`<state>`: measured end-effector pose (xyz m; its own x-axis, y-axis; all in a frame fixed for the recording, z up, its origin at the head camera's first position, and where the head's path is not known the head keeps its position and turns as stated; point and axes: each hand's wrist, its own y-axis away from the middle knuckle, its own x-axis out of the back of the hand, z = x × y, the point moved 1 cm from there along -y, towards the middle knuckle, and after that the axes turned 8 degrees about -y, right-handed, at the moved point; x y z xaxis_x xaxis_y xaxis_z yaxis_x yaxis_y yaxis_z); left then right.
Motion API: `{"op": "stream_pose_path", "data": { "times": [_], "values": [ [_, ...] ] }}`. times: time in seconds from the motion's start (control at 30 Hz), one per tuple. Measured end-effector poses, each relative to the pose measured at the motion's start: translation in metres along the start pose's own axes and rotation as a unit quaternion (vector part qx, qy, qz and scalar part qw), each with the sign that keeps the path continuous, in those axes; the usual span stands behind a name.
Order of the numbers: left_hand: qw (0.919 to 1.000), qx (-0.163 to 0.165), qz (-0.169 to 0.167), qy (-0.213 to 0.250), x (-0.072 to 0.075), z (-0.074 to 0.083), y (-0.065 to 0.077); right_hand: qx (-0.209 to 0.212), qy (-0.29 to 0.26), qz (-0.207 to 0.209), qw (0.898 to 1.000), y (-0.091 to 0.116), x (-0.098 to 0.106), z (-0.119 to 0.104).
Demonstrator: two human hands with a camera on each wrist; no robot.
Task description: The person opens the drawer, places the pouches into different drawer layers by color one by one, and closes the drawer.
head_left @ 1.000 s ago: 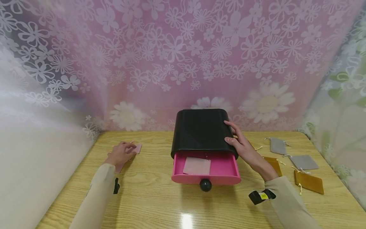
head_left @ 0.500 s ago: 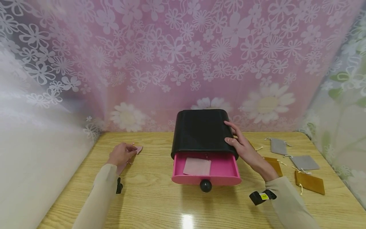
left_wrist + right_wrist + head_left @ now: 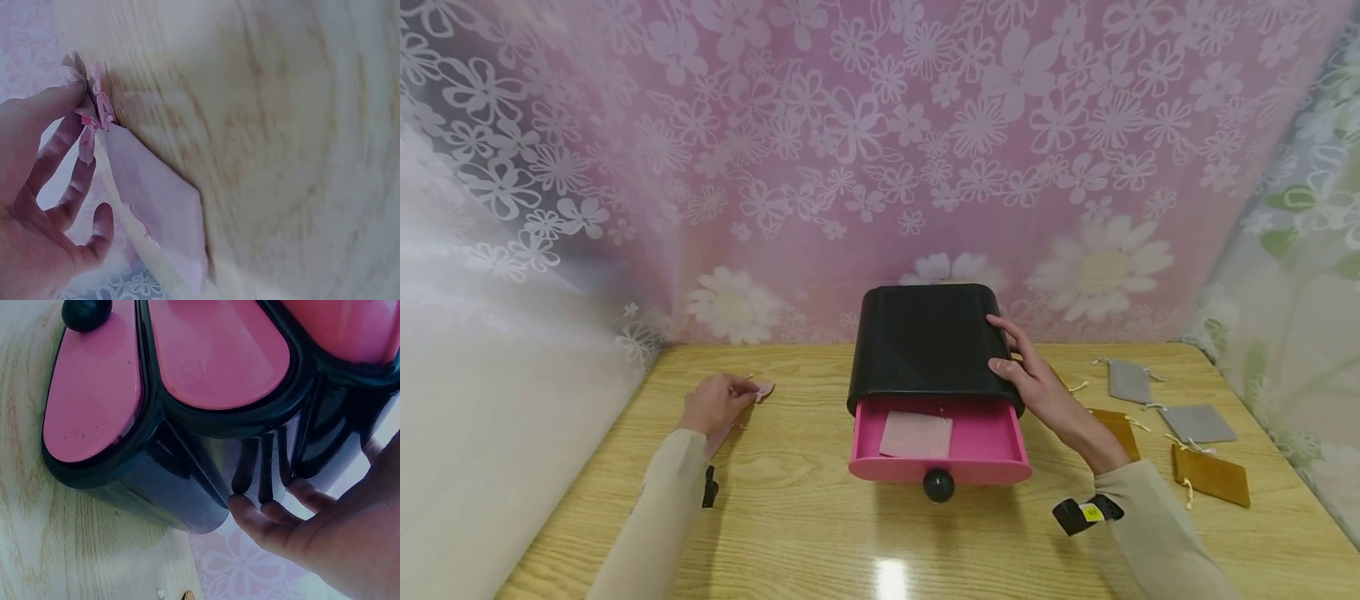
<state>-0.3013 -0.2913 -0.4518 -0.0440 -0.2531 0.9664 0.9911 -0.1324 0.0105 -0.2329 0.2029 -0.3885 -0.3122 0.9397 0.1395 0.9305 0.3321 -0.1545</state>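
At the table's left side my left hand (image 3: pixel 713 403) pinches a small pink drawstring pouch (image 3: pixel 764 390) between thumb and fingertips; most of that pouch is hidden by the fingers. A second pink pouch (image 3: pixel 159 200) lies on the table under the hand, partly covered in the head view. My right hand (image 3: pixel 1043 390) rests on the right side of a black drawer cabinet (image 3: pixel 931 342), fingertips touching its side wall in the right wrist view. The cabinet's pink top drawer (image 3: pixel 985 433) stands pulled out, and a pale pink pouch (image 3: pixel 916 434) lies flat inside it.
Right of the cabinet lie grey drawstring pouches (image 3: pixel 1198 423) and mustard-yellow pouches (image 3: pixel 1212 475), some partly behind the right arm. A round black knob (image 3: pixel 938 485) juts from the drawer front. Flowered curtains (image 3: pixel 820 167) hang at the back and sides of the wooden table (image 3: pixel 790 517).
My left hand has gathered the upper pink pouch, which lay flat a second ago, and now pinches it. The right hand, cabinet and drawer look unchanged.
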Motion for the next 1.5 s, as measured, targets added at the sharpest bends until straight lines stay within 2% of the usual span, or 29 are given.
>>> {"op": "stream_pose_path", "data": {
  "times": [0.17,0.4,0.6,0.77,1.0,1.33,1.5],
  "values": [
    [0.9999,0.003,0.013,-0.007,0.003,-0.001,0.002,0.003,-0.005,-0.002,1.000,0.000,0.000,0.000],
    [0.9982,-0.021,0.055,0.010,0.004,-0.002,0.003,0.006,-0.009,0.000,1.000,0.001,0.000,-0.004],
    [0.9967,-0.032,0.070,0.025,0.006,0.000,0.003,0.007,-0.008,0.000,1.000,0.000,0.000,-0.004],
    [0.9925,-0.051,0.101,0.047,0.011,0.006,0.002,0.009,-0.008,0.000,1.000,0.000,0.000,-0.004],
    [0.9852,-0.073,0.146,0.053,0.016,0.016,0.001,0.000,-0.014,0.002,1.000,0.002,0.000,-0.004],
    [0.9800,-0.078,0.163,0.082,0.023,0.031,0.003,0.001,-0.016,0.002,1.000,0.002,-0.001,-0.003],
    [0.9751,-0.095,0.181,0.086,0.030,0.040,0.006,-0.001,-0.014,0.004,1.000,0.003,-0.001,-0.002]
  ]
}}
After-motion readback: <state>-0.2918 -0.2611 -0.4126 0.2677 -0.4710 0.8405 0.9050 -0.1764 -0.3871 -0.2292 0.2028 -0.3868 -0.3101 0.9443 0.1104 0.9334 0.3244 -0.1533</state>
